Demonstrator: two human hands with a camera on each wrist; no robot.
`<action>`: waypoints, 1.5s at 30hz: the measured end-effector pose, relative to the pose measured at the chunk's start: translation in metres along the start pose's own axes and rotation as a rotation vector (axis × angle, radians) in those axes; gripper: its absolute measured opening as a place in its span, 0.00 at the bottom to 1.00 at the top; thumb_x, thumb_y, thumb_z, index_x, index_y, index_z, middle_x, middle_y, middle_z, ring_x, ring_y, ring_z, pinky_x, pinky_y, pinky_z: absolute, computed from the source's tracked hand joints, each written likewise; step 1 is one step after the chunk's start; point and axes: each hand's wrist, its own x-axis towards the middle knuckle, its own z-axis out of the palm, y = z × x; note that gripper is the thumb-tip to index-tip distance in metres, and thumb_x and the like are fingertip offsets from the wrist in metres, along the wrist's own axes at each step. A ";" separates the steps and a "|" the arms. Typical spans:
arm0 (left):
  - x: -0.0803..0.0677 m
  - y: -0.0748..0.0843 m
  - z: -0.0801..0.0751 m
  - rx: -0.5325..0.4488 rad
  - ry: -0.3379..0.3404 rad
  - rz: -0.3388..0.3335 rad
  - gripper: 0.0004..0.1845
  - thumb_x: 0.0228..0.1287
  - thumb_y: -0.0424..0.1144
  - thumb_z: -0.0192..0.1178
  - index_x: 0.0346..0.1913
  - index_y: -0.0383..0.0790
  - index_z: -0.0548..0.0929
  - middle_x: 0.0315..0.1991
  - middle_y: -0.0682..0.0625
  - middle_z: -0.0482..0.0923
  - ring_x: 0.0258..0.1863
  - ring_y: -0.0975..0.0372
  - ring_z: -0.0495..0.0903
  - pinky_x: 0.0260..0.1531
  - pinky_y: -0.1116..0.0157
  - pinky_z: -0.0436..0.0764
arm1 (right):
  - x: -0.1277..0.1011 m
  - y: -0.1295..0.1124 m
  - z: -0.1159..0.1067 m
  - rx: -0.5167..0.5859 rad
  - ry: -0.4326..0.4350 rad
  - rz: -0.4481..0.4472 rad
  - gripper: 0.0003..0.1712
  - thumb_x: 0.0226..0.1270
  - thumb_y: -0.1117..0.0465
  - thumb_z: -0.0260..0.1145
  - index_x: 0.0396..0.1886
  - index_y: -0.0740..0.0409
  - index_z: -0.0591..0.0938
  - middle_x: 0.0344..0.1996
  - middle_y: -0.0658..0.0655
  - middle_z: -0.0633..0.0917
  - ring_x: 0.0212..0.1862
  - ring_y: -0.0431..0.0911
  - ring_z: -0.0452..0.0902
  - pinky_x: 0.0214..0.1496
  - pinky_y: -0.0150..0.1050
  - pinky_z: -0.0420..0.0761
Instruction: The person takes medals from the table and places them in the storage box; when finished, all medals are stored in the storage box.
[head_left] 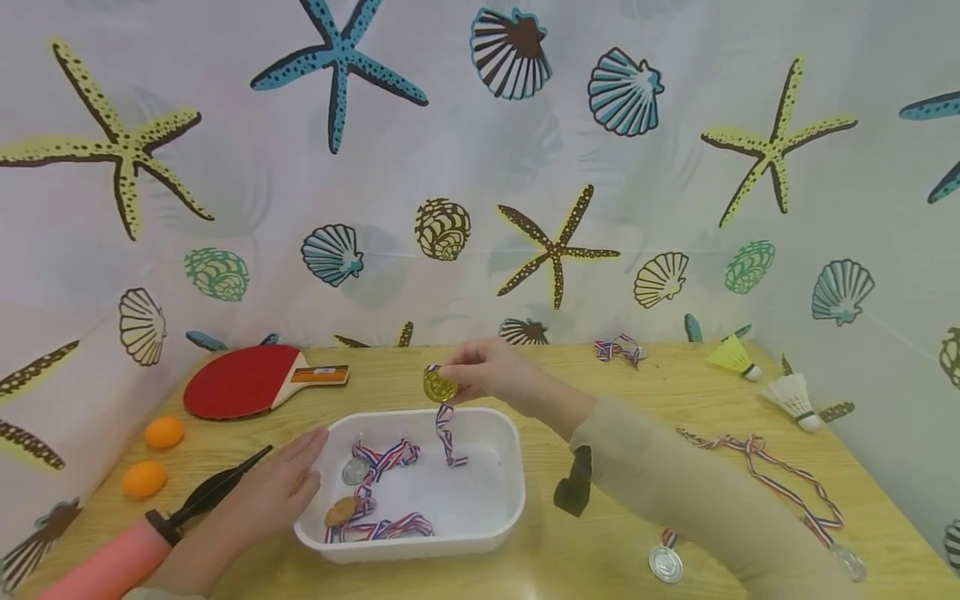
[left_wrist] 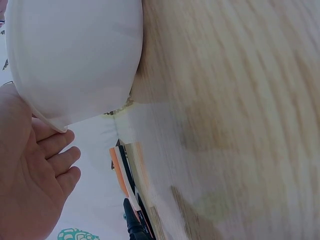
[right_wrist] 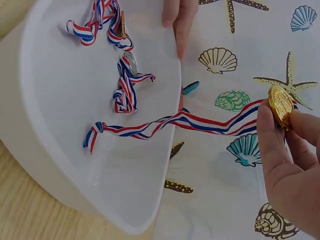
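My right hand pinches a gold medal above the far rim of a white plastic tub. Its red, white and blue ribbon hangs down into the tub. The right wrist view shows the gold medal between thumb and fingers, with the ribbon trailing over the tub's rim. My left hand rests with straight fingers against the tub's left side. In the left wrist view its fingers lie beside the tub. A silver medal and a bronze medal lie inside with their ribbons.
A red paddle, two orange balls and a pink pump lie left of the tub. A small black object, a silver medal, a long ribbon and two shuttlecocks lie to the right.
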 end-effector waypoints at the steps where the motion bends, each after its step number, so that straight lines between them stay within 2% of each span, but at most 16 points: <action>1: 0.000 0.000 0.000 0.001 0.003 0.005 0.32 0.64 0.40 0.52 0.67 0.29 0.58 0.66 0.33 0.56 0.64 0.40 0.55 0.58 0.42 0.59 | 0.001 0.000 0.003 -0.008 -0.003 0.009 0.09 0.64 0.67 0.59 0.39 0.70 0.79 0.35 0.60 0.82 0.35 0.48 0.81 0.41 0.41 0.81; 7: 0.001 0.001 0.000 0.007 0.010 0.015 0.31 0.64 0.39 0.52 0.67 0.29 0.59 0.66 0.33 0.56 0.64 0.40 0.56 0.58 0.43 0.59 | 0.003 -0.004 0.021 -0.004 -0.043 0.001 0.08 0.64 0.66 0.60 0.39 0.69 0.79 0.35 0.59 0.82 0.35 0.48 0.81 0.39 0.39 0.82; 12: 0.001 0.001 0.000 0.010 0.033 0.034 0.31 0.63 0.38 0.53 0.66 0.28 0.60 0.65 0.33 0.58 0.63 0.41 0.57 0.58 0.44 0.60 | 0.008 -0.009 0.033 0.011 -0.078 -0.022 0.09 0.64 0.66 0.61 0.39 0.69 0.79 0.35 0.59 0.82 0.35 0.48 0.81 0.41 0.42 0.82; 16: 0.000 0.000 0.001 0.013 0.049 0.049 0.30 0.63 0.38 0.53 0.66 0.27 0.61 0.65 0.33 0.59 0.63 0.41 0.58 0.58 0.44 0.61 | 0.011 -0.004 0.043 0.005 -0.094 0.004 0.08 0.63 0.66 0.62 0.39 0.68 0.80 0.34 0.58 0.82 0.35 0.47 0.81 0.41 0.42 0.82; 23: 0.000 -0.001 0.002 0.012 0.049 0.045 0.30 0.63 0.38 0.53 0.66 0.27 0.61 0.65 0.33 0.59 0.63 0.40 0.58 0.57 0.43 0.61 | 0.010 0.031 0.059 -0.057 -0.089 0.103 0.08 0.63 0.65 0.62 0.36 0.66 0.81 0.30 0.55 0.83 0.32 0.45 0.81 0.36 0.37 0.82; 30: 0.000 -0.001 0.000 0.010 0.041 0.040 0.30 0.64 0.38 0.53 0.66 0.28 0.60 0.65 0.33 0.58 0.62 0.40 0.58 0.57 0.43 0.61 | 0.004 0.068 0.077 -0.081 -0.014 0.168 0.05 0.60 0.67 0.64 0.31 0.67 0.82 0.26 0.54 0.82 0.26 0.44 0.80 0.28 0.36 0.82; 35: 0.000 -0.001 0.000 0.007 0.039 0.045 0.31 0.63 0.38 0.53 0.66 0.28 0.60 0.65 0.32 0.58 0.62 0.40 0.58 0.57 0.43 0.61 | 0.002 0.078 0.082 -0.156 0.011 0.186 0.04 0.58 0.67 0.66 0.28 0.66 0.83 0.22 0.53 0.82 0.22 0.44 0.79 0.25 0.36 0.82; 45: 0.000 -0.003 0.001 0.012 0.051 0.051 0.30 0.64 0.38 0.53 0.66 0.27 0.61 0.65 0.32 0.58 0.62 0.40 0.58 0.57 0.44 0.61 | 0.000 0.089 0.076 -0.386 -0.036 0.196 0.09 0.56 0.65 0.67 0.19 0.64 0.84 0.12 0.53 0.80 0.15 0.40 0.74 0.19 0.32 0.78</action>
